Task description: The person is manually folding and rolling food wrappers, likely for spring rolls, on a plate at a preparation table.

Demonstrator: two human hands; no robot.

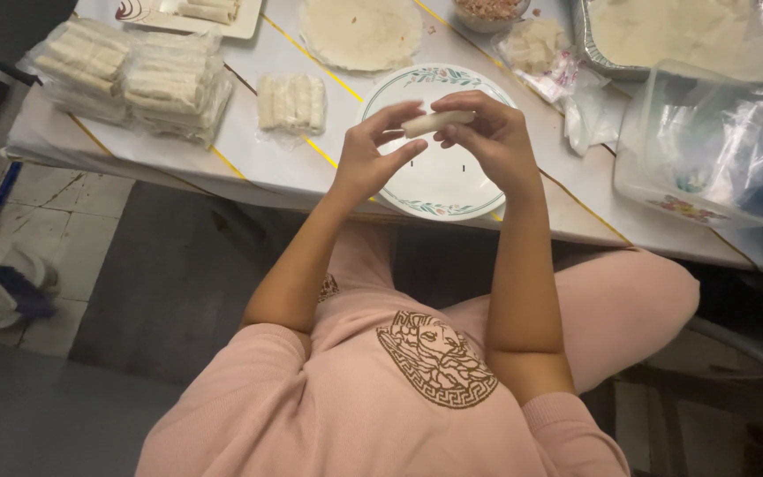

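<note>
Plate, white with green leaf rim, sat near the table edge. Left of it lay a small bag of rolls; further left, stacked bags of rolls. Far left, a tray held more rolls. Round wrapper lay beyond the plate. Foil pan stood far right; clear tub with plastic bags stood right. Filling bowl sat at the far edge.
</note>
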